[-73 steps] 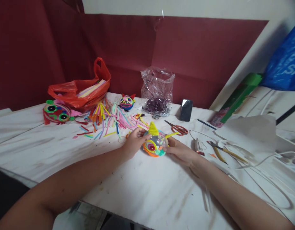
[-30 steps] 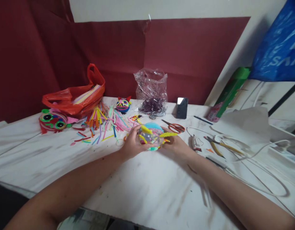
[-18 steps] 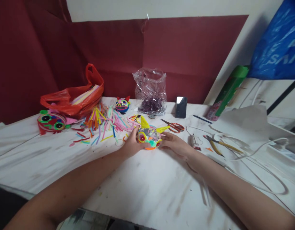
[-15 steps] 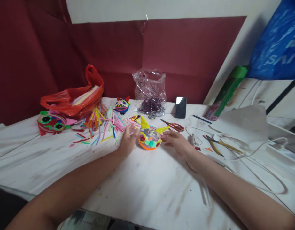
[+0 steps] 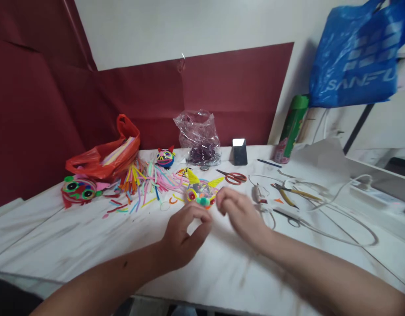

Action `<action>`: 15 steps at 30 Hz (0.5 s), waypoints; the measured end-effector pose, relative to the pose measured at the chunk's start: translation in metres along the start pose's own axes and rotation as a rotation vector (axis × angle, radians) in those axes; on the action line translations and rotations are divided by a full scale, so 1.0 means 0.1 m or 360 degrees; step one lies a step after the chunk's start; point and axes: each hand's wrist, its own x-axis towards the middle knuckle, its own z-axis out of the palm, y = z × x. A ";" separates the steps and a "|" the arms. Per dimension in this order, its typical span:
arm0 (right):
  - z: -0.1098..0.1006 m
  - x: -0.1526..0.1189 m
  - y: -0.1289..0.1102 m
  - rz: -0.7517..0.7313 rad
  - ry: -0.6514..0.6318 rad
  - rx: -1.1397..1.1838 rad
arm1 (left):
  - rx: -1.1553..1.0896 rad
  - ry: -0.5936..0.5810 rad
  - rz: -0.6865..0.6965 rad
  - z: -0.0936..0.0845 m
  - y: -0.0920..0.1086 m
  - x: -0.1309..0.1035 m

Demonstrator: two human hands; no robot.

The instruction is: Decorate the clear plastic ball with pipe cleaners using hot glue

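Observation:
My left hand [image 5: 187, 232] is in front of the lantern-like craft ball, with thumb and fingertips brought together in a loose ring. Whatever the tips may hold is too small to make out. To the right, my right hand [image 5: 240, 215] has its fingers curled inward and is slightly blurred; their tips are hidden. Just behind both hands sits the decorated ball [image 5: 204, 191], with two yellow pointed horns, red eyes and a teal pompom. Its lower part is partly covered by my hands, and I cannot tell whether the right fingers touch it.
Pipe cleaners [image 5: 133, 180] lie in a heap by a red plastic bag [image 5: 90, 160]. Two other decorated balls, one large [image 5: 79, 191], one small [image 5: 165, 158], stand there. Scissors [image 5: 234, 177], a phone [image 5: 239, 153], a glue gun [image 5: 259, 193], pliers [image 5: 296, 193] and a looping white cable [image 5: 353, 242] lie right.
Both hands have come away from the sides of the ball and toward me, their fingers curling in. The ball stays on the table. The camera view has tilted up and turned right.

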 end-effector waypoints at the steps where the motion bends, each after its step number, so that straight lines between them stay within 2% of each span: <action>1: 0.12 -0.11 -0.03 0.0043 -0.0134 -0.0015 | -0.0005 -0.0027 -0.0057 -0.01 0.03 -0.06; 4: 0.38 -0.31 0.05 0.0275 -0.0365 0.0177 | 0.0059 -0.0016 -0.0316 -0.10 0.00 -0.25; 7: 0.49 -0.38 0.24 0.0597 -0.0656 0.0602 | 0.0064 -0.0039 -0.0565 -0.16 -0.07 -0.47; 11: 0.49 -0.49 0.40 0.0778 -0.0733 0.0850 | 0.0106 -0.0010 -0.0677 -0.06 -0.10 -0.71; 15: 0.44 -0.63 0.42 0.0826 -0.0809 0.0988 | 0.0101 0.0001 -0.0747 0.09 -0.01 -0.79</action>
